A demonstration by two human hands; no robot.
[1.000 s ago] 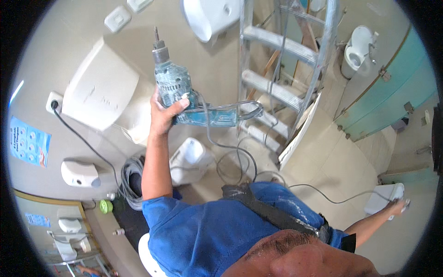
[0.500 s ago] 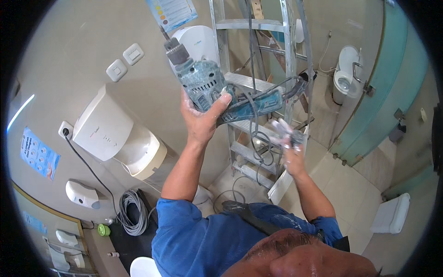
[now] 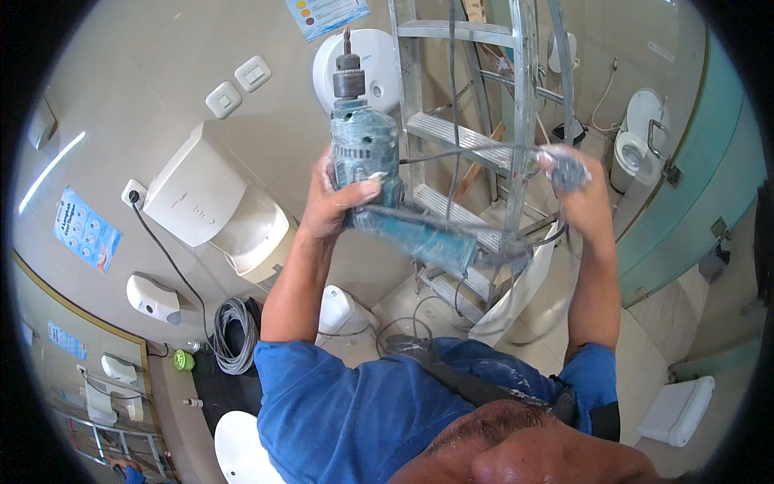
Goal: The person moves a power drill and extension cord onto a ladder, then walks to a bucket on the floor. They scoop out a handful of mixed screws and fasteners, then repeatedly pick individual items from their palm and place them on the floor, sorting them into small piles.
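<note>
A dusty teal power drill (image 3: pixel 367 137) stands nearly upright in front of me, its chuck and bit pointing up. My left hand (image 3: pixel 339 198) is wrapped round its body, thumb across the front. The handle, blurred, slants down to the right. Off to the right, in front of the ladder, my right hand (image 3: pixel 580 181) is closed on a grey, dust-covered object (image 3: pixel 569 171) whose kind I cannot make out. A dark cord (image 3: pixel 476 151) stretches from beside the drill to this hand; more of it hangs in loops beneath. White powder coats my fingers.
An aluminium stepladder (image 3: pixel 524 105) stands close behind the drill. White dispensers and a hand dryer (image 3: pixel 193 189) are on the left wall. Coiled grey cable (image 3: pixel 235 335) lies on a black counter. At right are a toilet (image 3: pixel 633 153) and a glass door (image 3: pixel 685 194).
The drill has turned from leaning left to nearly upright. My right hand has risen and moved right, pulling the cord out across the ladder. My left hand keeps its grip.
</note>
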